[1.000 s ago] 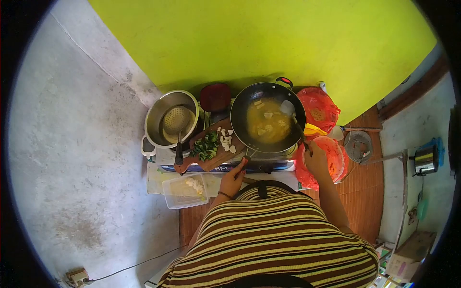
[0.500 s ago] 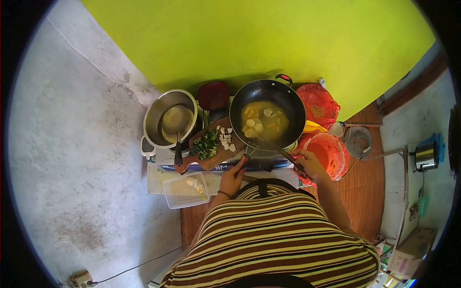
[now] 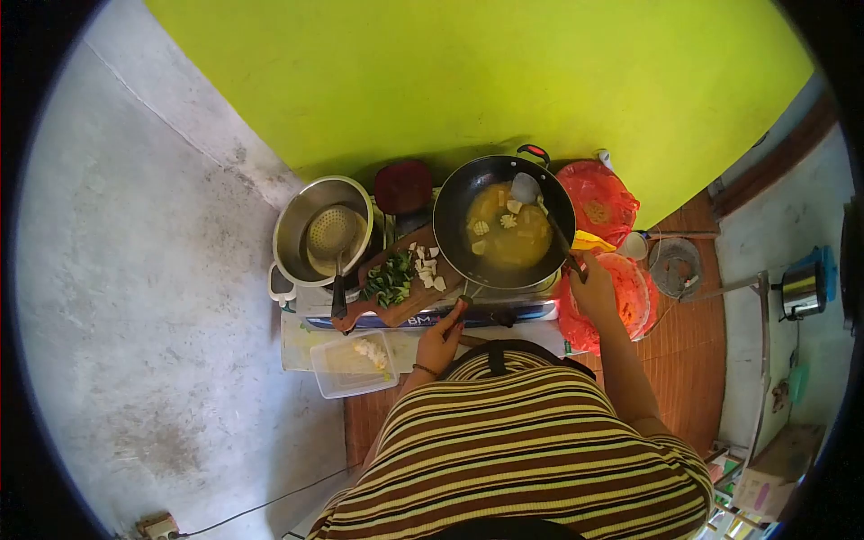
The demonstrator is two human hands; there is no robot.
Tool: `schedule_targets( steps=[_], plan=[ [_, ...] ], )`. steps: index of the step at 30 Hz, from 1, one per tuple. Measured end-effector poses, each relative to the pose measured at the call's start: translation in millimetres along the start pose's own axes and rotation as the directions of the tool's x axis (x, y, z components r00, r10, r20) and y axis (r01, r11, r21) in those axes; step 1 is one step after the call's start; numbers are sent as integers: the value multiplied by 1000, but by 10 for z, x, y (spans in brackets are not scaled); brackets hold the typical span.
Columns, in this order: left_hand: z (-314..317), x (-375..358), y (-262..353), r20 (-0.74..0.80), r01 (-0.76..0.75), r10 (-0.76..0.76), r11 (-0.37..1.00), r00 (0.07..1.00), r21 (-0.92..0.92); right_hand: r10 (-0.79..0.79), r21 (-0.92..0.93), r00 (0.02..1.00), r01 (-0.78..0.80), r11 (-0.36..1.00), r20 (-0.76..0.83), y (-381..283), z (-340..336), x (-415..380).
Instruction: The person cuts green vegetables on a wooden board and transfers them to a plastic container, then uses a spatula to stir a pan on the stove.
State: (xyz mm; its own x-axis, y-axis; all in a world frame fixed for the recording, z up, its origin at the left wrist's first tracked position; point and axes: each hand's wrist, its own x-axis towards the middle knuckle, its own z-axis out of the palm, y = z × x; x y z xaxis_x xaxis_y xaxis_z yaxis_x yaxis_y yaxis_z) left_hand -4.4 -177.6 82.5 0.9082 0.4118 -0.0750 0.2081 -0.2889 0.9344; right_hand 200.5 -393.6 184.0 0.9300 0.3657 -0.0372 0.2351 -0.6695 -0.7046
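Observation:
A black wok (image 3: 455,198) sits on the stove (image 3: 535,310), holding yellowish broth (image 3: 515,252) with pale chunks in it. My left hand (image 3: 437,346) is closed around the wok's handle at the front. In my right hand (image 3: 594,292) is the dark handle of a spatula (image 3: 526,188); its metal blade is at the far right inside the wok. Left of the wok lies a wooden cutting board (image 3: 396,311) bearing chopped greens (image 3: 389,277) and white cut pieces (image 3: 427,268).
A metal pot (image 3: 288,220) with a perforated skimmer (image 3: 332,231) stands on the left. A plastic container (image 3: 337,385) with a pale piece of food is at the front left. Red plastic bags (image 3: 598,184) and a red-lined bucket (image 3: 621,292) flank the wok's right. A green wall rises behind.
The spatula has swung from the wok's near side to its far right, and my right hand has shifted slightly up and right. The chunks have moved in the broth. My left hand keeps its hold.

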Motion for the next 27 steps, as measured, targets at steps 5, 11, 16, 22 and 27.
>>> schedule_targets(
  steps=[5, 11, 16, 22, 27],
  plan=[
    [-60, -26, 241, 51, 179, -179, 984, 983, 3, -61, 172, 997, 66, 983, -38, 126, 204, 83],
    [-50, -28, 202, 24, 110, -111, 993, 994, 33, -24, 16, 997, 25, 1000, -80, 107, 262, 120],
    [-34, -26, 141, 36, 116, -115, 993, 993, -22, 53, 232, 991, -81, 969, 122, 380, 439, 176],
    [-10, -13, 75, 15, 92, -92, 996, 996, -12, 179, 631, 848, -496, 596, 499, 202, 360, 73],
    [-6, -22, -27, 37, 164, -167, 985, 985, 56, 76, 544, 922, -290, 787, 380, 124, 244, -8]
  ],
)
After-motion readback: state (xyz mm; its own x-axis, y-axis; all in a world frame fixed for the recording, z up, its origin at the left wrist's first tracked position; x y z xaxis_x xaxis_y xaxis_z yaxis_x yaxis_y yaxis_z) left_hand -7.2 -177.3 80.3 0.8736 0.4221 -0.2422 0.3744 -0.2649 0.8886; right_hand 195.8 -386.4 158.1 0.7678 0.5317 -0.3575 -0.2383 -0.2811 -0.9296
